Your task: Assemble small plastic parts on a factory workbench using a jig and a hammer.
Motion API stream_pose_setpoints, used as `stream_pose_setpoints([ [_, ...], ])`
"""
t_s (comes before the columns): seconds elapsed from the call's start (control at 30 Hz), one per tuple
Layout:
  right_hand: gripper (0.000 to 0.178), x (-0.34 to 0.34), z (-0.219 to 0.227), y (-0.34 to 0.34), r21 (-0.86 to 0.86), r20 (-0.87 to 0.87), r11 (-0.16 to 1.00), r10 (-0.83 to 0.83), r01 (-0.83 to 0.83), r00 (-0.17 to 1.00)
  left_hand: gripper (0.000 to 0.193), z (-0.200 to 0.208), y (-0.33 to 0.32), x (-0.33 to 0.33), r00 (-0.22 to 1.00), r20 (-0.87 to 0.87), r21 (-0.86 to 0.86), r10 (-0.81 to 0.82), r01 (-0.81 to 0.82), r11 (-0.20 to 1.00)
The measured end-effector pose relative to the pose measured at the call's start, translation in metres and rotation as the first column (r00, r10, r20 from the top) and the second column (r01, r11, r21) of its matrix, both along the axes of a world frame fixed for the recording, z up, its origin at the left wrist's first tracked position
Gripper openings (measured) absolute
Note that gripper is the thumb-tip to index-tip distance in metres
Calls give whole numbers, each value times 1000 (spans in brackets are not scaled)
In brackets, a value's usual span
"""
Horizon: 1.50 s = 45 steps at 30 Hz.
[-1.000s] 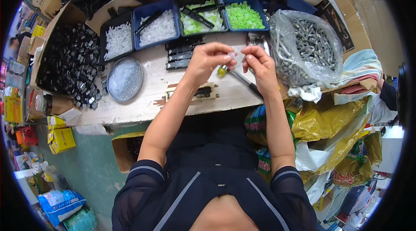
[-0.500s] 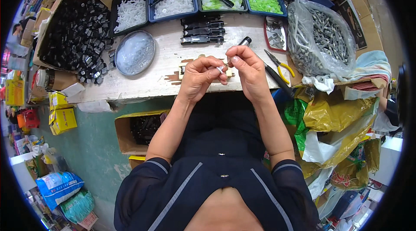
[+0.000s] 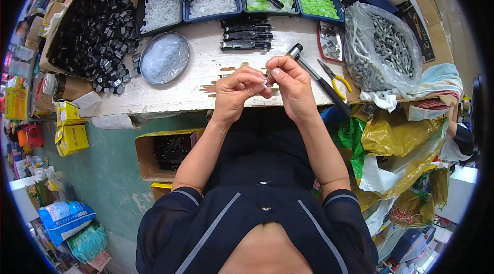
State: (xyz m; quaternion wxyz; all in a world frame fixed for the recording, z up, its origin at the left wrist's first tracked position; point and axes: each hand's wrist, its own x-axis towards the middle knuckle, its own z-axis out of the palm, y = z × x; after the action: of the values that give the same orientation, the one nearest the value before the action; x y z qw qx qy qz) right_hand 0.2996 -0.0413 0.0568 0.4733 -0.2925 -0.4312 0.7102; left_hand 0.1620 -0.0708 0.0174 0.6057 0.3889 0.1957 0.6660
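Over the front edge of the workbench (image 3: 118, 102), both hands meet fingertip to fingertip. My left hand (image 3: 234, 94) is closed in a pinch on a small white plastic piece (image 3: 265, 84), mostly covered by the fingers. My right hand (image 3: 294, 86) pinches a thin, small part against it, too tiny to name. Beneath the hands a pale fixture (image 3: 225, 74) shows in part on the bench. Beyond them several black elongated assemblies (image 3: 246, 44) lie in a stack. Right of my right hand are a hammer (image 3: 320, 79) with a black grip and yellow-handled pliers (image 3: 339, 88).
Bins of white pieces (image 3: 160, 14), white caps (image 3: 213, 4) and green caps (image 3: 316, 4) line the back. Black parts (image 3: 98, 37) fill a carton at left, beside a round metal dish (image 3: 164, 58). Right stand a red-rimmed tray (image 3: 330, 42) and a bag of grey parts (image 3: 383, 42).
My fingertips have drawn closer together, and the white piece is now more covered. The view has shifted slightly, so the bench things sit a little differently and more of the hammer shows.
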Motion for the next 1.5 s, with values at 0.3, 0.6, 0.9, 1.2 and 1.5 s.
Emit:
stream_pose_setpoints([
  [0.3,11,-4,-5,-7,-38,38,998,57,-55,998,13,4,-9,-7,960,-212,43,182,-177,983],
  [0.6,12,-4,-12,-8,178,256,983,-11,-36,967,18,3,-12,-6,798,-429,251,423,-345,904],
  [0.9,10,0,-8,-3,786,534,581,-463,-213,707,18,-2,-12,-11,627,-523,365,578,-447,816],
  [1.2,7,-3,-29,24,800,588,344,-610,-491,531,15,-20,-3,-42,194,-809,456,555,-389,800],
  [1.5,7,-16,-29,40,628,736,307,-531,-715,420,11,-30,2,-32,128,-849,441,513,-363,821],
])
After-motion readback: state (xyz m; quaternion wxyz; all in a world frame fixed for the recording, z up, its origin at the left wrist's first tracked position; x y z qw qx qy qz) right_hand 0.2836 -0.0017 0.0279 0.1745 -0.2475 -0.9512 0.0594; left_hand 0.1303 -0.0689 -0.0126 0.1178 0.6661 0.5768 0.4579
